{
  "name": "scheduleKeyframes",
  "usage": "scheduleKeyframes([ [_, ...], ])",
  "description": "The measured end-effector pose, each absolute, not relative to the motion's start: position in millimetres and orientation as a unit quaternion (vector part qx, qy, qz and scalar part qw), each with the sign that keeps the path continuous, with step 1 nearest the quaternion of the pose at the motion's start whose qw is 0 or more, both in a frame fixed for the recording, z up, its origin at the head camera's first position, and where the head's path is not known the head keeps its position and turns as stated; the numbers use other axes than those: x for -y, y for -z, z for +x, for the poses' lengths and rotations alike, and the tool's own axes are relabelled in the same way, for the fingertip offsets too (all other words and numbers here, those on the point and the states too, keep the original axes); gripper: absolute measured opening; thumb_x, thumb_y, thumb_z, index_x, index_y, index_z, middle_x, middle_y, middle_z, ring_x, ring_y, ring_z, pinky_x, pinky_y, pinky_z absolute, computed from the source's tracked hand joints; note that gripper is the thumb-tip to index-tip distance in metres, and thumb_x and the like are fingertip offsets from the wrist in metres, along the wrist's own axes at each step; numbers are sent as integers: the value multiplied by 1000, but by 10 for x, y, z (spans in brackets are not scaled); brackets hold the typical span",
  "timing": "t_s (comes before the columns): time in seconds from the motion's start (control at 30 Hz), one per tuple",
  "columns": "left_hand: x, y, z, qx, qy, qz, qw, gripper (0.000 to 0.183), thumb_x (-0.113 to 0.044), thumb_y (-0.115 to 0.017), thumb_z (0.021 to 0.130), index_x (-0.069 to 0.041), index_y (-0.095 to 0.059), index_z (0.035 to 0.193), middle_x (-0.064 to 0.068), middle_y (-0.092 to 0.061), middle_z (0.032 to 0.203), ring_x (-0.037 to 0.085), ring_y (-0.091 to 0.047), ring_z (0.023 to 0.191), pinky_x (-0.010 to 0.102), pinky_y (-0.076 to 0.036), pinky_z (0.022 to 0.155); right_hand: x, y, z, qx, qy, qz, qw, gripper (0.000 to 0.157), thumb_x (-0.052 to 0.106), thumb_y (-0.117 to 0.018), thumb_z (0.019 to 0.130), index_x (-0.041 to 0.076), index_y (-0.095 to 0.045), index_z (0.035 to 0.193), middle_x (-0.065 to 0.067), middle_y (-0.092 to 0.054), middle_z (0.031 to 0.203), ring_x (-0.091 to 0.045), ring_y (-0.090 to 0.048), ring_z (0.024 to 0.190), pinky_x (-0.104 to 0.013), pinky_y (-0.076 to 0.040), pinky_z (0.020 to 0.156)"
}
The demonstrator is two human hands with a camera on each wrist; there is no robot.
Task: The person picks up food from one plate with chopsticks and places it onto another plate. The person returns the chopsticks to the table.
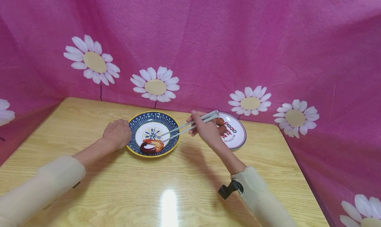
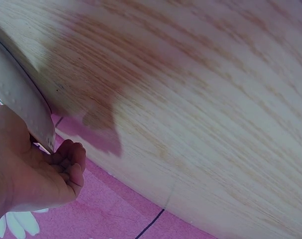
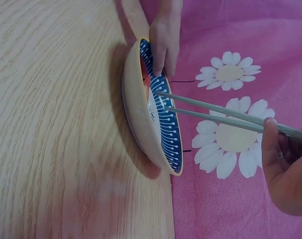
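Note:
My left hand (image 1: 117, 134) grips the left rim of a navy-patterned bowl (image 1: 170, 125) with a yellow edge, its curled fingers shown in the left wrist view. Inside the bowl lie an orange shrimp (image 1: 159, 146) and a dark reddish-brown curved piece (image 1: 145, 149), side by side near the front. In my right hand (image 1: 206, 131) is a pair of pale chopsticks (image 1: 182, 129), slanting down leftward over the bowl's right rim. Their tips reach in close beside the shrimp in the head view. The right wrist view shows the bowl (image 3: 141, 127) from its side, the shrimp mostly hidden.
Behind my right hand stands a white plate (image 1: 239, 137) with red lettering, bearing brown food pieces (image 1: 219, 121) partly covered by the hand. The wooden table (image 1: 143, 190) ends at a pink curtain (image 1: 202, 48) with daisies along its back and sides.

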State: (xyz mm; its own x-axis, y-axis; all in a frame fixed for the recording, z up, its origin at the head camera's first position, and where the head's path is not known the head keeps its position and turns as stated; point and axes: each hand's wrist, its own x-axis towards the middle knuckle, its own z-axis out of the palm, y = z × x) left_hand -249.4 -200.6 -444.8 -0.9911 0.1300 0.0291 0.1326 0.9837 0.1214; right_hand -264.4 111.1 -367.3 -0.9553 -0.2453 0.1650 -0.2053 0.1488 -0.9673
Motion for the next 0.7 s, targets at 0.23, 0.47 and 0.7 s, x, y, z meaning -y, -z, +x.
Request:
scheduleKeyframes([
  [0.23,2009,4447,-2505,996,61,-68,7,31,-7,-34,98,18,-51,104,25,-52,92,42,-54,96,55,-45,83,-1057,3651,-2658,-772,619,-143,14,39,24,-52,103,-10,-68,91,-14,-66,68,-11,-62,50,-29,-54,50],
  [0.47,2011,4443,-2494,996,61,-67,-1,32,-8,-33,99,18,-50,105,25,-51,93,42,-54,96,54,-45,83,-966,3633,-2630,-772,616,-154,23,37,21,-52,103,-10,-68,91,-17,-68,73,-12,-62,50,-30,-54,50],
  [0.7,2000,4432,-2489,996,61,-65,-3,33,-8,-33,99,19,-50,107,25,-52,94,42,-54,97,55,-45,84,-899,3697,-2627,-772,616,-151,30,37,20,-52,103,-10,-68,90,-14,-67,69,-13,-62,49,-29,-54,49],
])
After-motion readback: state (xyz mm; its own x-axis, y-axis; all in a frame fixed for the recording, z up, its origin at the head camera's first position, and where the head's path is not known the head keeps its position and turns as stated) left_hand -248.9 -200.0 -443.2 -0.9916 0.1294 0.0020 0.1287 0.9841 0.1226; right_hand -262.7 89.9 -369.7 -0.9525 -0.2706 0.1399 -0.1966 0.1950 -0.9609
